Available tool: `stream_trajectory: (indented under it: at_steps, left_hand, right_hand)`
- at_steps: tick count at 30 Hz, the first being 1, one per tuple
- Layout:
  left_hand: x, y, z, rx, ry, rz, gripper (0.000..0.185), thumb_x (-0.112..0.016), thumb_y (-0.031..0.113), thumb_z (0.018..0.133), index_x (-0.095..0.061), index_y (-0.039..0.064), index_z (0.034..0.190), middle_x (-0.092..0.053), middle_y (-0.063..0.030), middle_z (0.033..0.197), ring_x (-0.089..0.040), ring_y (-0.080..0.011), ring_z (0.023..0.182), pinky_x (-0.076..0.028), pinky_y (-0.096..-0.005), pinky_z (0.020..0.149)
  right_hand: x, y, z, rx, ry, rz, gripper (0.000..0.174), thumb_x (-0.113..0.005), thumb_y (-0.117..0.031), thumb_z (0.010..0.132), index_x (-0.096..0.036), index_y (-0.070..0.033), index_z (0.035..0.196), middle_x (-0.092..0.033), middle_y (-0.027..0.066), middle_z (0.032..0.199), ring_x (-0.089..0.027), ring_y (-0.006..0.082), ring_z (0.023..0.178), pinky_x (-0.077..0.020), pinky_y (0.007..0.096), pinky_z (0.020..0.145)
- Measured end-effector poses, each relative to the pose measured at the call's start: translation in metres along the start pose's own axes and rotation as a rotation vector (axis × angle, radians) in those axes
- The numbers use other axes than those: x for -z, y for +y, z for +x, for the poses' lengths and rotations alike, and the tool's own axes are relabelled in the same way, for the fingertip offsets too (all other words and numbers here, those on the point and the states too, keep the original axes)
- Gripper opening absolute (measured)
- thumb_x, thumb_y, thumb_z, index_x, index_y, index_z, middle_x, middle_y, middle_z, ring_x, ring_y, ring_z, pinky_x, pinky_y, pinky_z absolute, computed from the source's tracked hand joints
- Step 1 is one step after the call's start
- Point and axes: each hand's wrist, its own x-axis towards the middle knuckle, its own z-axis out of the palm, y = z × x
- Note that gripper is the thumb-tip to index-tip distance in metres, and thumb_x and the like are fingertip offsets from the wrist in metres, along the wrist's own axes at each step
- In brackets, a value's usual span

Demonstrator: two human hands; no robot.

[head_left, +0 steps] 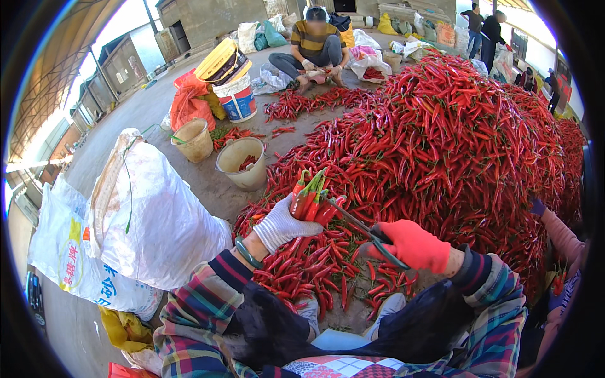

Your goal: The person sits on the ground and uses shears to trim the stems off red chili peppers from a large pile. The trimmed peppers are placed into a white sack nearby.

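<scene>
My left hand (pixel 286 227), in a white knit glove, grips a bunch of red chili peppers (pixel 308 202) with their green stems pointing up. My right hand (pixel 413 245), in a red glove, holds a pair of scissors (pixel 354 221) by dark handles. The blades reach left to the stems beside the bunch; whether they are apart or together I cannot tell. Below my hands, loose red chili peppers (pixel 326 279) lie on the ground around my shoes. A large heap of red chili peppers (pixel 435 137) rises in front of me and to the right.
Left of me stands a stuffed white sack (pixel 156 212). Beyond it are a cream bucket (pixel 243 163) holding some peppers, another pale bucket (pixel 194 139) and stacked paint buckets (pixel 231 90). A person (pixel 316 47) crouches across from me. At right, a co-worker's pink sleeve (pixel 562 234) reaches in.
</scene>
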Motion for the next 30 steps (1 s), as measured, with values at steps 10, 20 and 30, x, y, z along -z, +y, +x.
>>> stream_trajectory:
  at_steps: [10,20,30]
  left_hand:
    - [-0.009,-0.005,0.002,-0.031,0.174,0.179,0.085,-0.091,0.021,0.064,-0.047,0.002,0.134,-0.062,-0.0058,0.121,-0.059,-0.0138,0.109,-0.047,-0.0305,0.1]
    - [-0.016,-0.003,0.004,-0.021,0.245,0.496,0.078,-0.09,0.025,0.064,-0.049,0.004,0.128,-0.065,-0.0097,0.114,-0.062,-0.0175,0.103,-0.05,-0.0329,0.095]
    - [-0.014,-0.005,0.008,0.012,0.267,0.406,0.069,-0.089,0.024,0.065,-0.053,0.003,0.121,-0.068,-0.0105,0.106,-0.066,-0.0214,0.096,-0.054,-0.0357,0.088]
  right_hand:
    - [-0.009,0.0,0.008,-0.164,-0.107,0.455,0.039,-0.066,-0.044,0.095,-0.068,-0.006,0.101,-0.051,-0.0042,0.066,-0.05,0.0057,0.054,-0.0425,0.0261,0.049]
    - [-0.015,0.012,0.015,-0.201,-0.127,0.285,0.036,-0.062,-0.043,0.099,-0.068,-0.008,0.107,-0.051,-0.0069,0.068,-0.05,0.0041,0.059,-0.0406,0.0254,0.051]
    - [-0.007,0.003,0.012,-0.218,-0.127,0.378,0.047,-0.061,-0.05,0.097,-0.068,-0.005,0.112,-0.057,-0.0033,0.07,-0.054,0.0061,0.065,-0.0435,0.0264,0.056]
